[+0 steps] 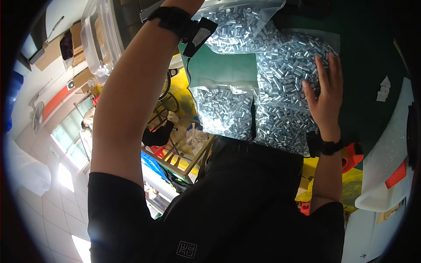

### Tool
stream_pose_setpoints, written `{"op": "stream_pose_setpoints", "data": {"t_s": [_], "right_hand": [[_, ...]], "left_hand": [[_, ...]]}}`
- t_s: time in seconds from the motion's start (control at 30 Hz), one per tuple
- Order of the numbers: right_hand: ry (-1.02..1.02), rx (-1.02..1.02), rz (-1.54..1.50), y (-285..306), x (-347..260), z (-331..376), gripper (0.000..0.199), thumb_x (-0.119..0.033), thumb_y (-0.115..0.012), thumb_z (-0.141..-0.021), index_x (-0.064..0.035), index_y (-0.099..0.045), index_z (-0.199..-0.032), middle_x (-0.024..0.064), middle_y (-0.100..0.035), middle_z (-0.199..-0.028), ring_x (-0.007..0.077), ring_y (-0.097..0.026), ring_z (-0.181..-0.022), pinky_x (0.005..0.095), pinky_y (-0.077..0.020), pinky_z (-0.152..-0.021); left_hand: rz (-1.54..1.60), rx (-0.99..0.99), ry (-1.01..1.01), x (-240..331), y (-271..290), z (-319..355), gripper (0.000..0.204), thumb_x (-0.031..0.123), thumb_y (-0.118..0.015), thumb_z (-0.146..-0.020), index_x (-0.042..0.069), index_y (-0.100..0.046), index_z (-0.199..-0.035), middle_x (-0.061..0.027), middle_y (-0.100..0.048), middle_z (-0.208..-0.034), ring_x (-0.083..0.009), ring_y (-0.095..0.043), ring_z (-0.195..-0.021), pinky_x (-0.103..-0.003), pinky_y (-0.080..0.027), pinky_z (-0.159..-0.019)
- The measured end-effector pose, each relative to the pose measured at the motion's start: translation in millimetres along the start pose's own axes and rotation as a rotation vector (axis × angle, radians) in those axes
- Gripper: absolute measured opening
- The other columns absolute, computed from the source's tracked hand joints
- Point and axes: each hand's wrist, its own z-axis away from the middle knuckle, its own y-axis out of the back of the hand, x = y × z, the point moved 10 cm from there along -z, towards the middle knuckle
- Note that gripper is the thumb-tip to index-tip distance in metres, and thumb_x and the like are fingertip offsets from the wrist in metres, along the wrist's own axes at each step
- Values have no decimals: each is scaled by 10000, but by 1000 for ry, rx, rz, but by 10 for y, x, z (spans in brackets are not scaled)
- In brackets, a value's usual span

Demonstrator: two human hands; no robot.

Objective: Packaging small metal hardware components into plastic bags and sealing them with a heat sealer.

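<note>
Several clear plastic bags of short silvery metal tubes lie on the green table (219, 70). My right hand (326, 90) lies on the right edge of the large right bag (285, 72), fingers stretched out and thumb apart, gripping nothing. Just below, another bag (278, 127) of the same tubes touches it. A smaller bag (224, 111) sits to the left, near the table's front edge. At the far side is a further bag (239, 33). My left arm reaches up past its left side; the hand is cut off by the upper edge, and only the strapped wrist shows.
Right of the bags, small white paper pieces (383, 90) lie on the dark green surface. A translucent white plastic bin (379, 162) stands at the far right. Below the table's left edge are a wooden-framed chair (188, 162) and a yellow floor area (179, 87).
</note>
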Motion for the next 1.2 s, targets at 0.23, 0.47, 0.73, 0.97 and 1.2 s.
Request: {"op": "stream_pose_setpoints", "data": {"t_s": [0.23,0.47,0.73,0.97,1.2], "right_hand": [[8,-18,-14,-37,-34,-33,599,-370,-621,-996,-147,-466,-1530,180,-358,-1610,421,-361,-1470,526,-373,-1166],[5,-16,-9,-67,-24,-14,597,-395,-610,-999,-151,-473,-1526,191,-368,-1602,418,-367,-1467,523,-372,-1168],[9,-12,-8,-63,-27,-34,598,-399,-603,-1002,-141,-473,-1526,189,-367,-1604,419,-364,-1470,521,-366,-1173],[12,-26,1,-76,-39,-38,600,-402,-594,-1005,-132,-470,-1527,190,-361,-1607,421,-358,-1472,526,-359,-1177],[11,-32,13,-73,-35,-46,604,-407,-594,-1002,-134,-471,-1527,193,-357,-1608,427,-355,-1472,532,-350,-1182]], "left_hand": [[-23,-31,26,7,110,22,429,346,-549,-918,-30,-749,-972,-316,-696,-988,-472,-672,-987,-507,-525,-920],[-19,-39,17,32,101,41,456,354,-537,-923,-48,-746,-977,-316,-699,-1019,-463,-670,-1019,-496,-519,-948],[-25,-41,21,42,116,36,467,359,-533,-929,-52,-747,-987,-322,-696,-1032,-465,-668,-1030,-497,-516,-958],[-30,-41,30,40,130,50,465,361,-538,-927,-51,-747,-980,-321,-696,-1039,-464,-667,-1037,-500,-514,-963],[0,-37,34,37,126,44,460,358,-547,-919,-53,-746,-969,-319,-697,-1035,-463,-668,-1037,-499,-514,-967]]}}
